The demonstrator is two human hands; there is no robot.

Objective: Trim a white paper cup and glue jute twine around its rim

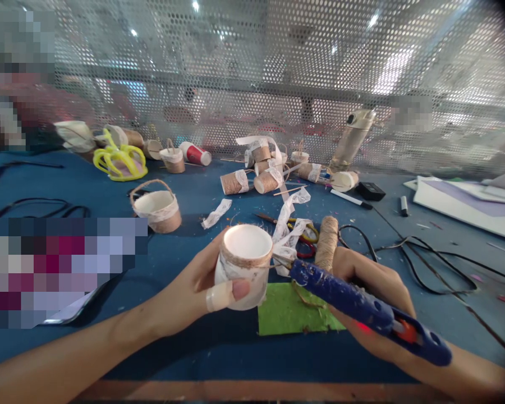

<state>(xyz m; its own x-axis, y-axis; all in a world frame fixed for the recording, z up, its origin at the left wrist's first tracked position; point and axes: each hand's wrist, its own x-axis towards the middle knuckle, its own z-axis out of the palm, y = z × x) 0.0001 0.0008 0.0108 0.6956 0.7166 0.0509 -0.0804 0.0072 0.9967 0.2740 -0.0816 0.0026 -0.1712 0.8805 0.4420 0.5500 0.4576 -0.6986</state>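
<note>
A white paper cup (242, 286), its rim wrapped with twine, sits in the grip of my left hand (212, 283), which wears a bandage on the thumb. My right hand (374, 283) is closed around a blue glue gun (340, 300), whose nozzle points left against or very near the cup's twine band. A roll of twine (327, 241) stands just behind the glue gun. Under the gun's front end lies a green sheet (294, 320) with bits of twine on it. White lace strips (292, 219) and scissors (305, 231) rest beyond the cup.
A twine-handled basket cup (157, 210) stands left. Several twine-covered cups (269, 177), a yellow crown-shaped piece (120, 160), a red cup (196, 153) and a bottle (351, 140) line the back by a perforated metal screen (252, 73). Black cables (433, 264) and white boards (467, 207) lie right.
</note>
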